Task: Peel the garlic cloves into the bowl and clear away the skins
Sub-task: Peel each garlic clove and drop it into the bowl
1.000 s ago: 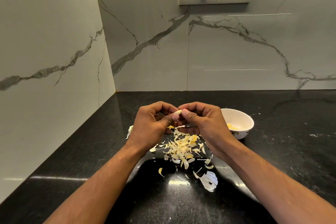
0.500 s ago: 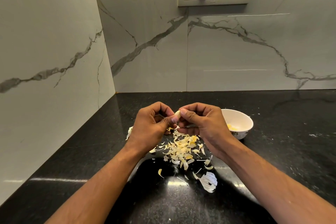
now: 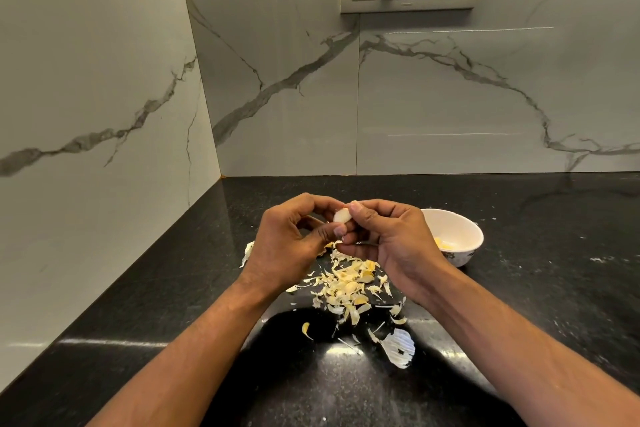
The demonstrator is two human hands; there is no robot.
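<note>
We hold a single garlic clove (image 3: 341,216) up between both hands, above the bench (image 3: 554,288) and just over the heap of skins (image 3: 348,282). Our left hand (image 3: 287,243) curls round it from the left, thumb and forefinger pinching; our right hand (image 3: 388,239) pinches it from the other side, thumbnail set at the top of the clove. Both sets of fingers are closed on the clove — neither hand is free.

What could go wrong, as we judge it: the clove looks smooth and is held by its ends only, so a hard pull on a stubborn bit of skin could squirt it out of our fingers onto the dark bench or into the peelings, where pale clove and pale skin would be hard to tell apart. The skins are light and loose; a careless sweep of a wrist could scatter them toward the bowl (image 3: 464,229), which sits just beside our right hand, and mix them with the yellowish peeled garlic inside.

The clove itself shows creamy white and mostly bare on the side facing us; whether skin clings behind, we cannot tell.
</note>
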